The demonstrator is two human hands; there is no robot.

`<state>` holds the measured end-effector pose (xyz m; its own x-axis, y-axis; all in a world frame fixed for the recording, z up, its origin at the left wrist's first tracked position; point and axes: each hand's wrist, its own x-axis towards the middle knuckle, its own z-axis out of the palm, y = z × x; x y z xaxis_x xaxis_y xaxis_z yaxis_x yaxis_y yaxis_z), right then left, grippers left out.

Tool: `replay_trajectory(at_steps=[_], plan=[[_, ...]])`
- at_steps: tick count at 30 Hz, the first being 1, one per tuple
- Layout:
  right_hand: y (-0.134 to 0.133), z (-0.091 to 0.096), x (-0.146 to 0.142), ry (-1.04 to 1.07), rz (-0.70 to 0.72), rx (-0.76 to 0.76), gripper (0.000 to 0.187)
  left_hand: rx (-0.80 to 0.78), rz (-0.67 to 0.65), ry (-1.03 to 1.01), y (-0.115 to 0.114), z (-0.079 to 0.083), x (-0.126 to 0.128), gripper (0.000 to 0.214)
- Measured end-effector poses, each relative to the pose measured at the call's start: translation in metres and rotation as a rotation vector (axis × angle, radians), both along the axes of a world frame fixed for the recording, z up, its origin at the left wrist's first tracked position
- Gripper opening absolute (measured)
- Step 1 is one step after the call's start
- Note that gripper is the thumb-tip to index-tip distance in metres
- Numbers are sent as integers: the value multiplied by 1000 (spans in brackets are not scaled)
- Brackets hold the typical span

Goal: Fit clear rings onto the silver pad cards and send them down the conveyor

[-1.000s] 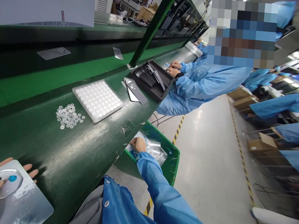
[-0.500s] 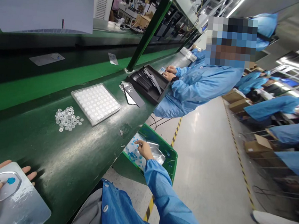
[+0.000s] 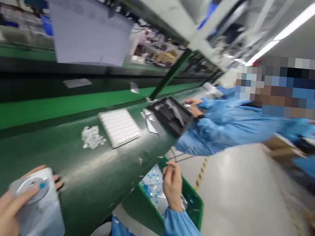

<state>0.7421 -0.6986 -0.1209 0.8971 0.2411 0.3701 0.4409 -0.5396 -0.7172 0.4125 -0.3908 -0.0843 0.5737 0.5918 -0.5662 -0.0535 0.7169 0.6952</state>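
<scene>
My left hand (image 3: 9,204) grips a pale, shiny phone back cover (image 3: 41,210) at the lower left, above the bench. The thumb presses across its raised round ring, beside a small blue dot (image 3: 42,185). Over the green bin (image 3: 199,210) at the bench's edge is my right hand (image 3: 173,183), its fingers curled in and slightly blurred. Whether anything small sits between those fingertips is hidden. Inside the bin lie clear film and many blue scraps (image 3: 152,181).
On the green bench (image 3: 109,169) are a pile of small clear rings (image 3: 92,137), a white gridded tray (image 3: 120,127), some loose phone covers (image 3: 152,122) and a black box (image 3: 171,115) of dark strips. A co-worker in blue (image 3: 223,127) works beyond it.
The view has swung, so bench items appear further right and lower. My right hand has risen from the bin and its fingers have curled. The left hand still holds the cover, now more upright.
</scene>
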Motion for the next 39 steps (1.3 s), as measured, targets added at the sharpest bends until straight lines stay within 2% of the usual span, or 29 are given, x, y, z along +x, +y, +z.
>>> replay_trajectory(at_steps=[2,5,8,10,12,14,16,20,27,39], plan=[[28,17,-35,23,163,95,30,64,23,11,-17,16,0,90],[83,41,-89,36,557,146,16,170,23,-14,-27,27,5,84],[135,60,-136,-4,915,120,19,226,-12,8,-26,25,6,65],[162,66,-158,-15,1070,118,23,295,-23,45,-27,24,4,52],[179,68,-172,-14,1167,106,27,441,-8,101,-28,23,2,40],[187,65,-178,-24,1203,85,30,588,-2,134,-29,22,1,31],[190,61,-180,-54,1200,57,32,656,-23,133,-28,20,0,30],[189,54,-181,-124,1180,11,30,621,-66,77,-27,13,-4,38],[192,54,-180,-186,1155,-39,17,502,-93,-8,-30,8,-11,34],[196,58,-180,-338,1130,-123,13,586,-132,8,-29,12,-11,33]])
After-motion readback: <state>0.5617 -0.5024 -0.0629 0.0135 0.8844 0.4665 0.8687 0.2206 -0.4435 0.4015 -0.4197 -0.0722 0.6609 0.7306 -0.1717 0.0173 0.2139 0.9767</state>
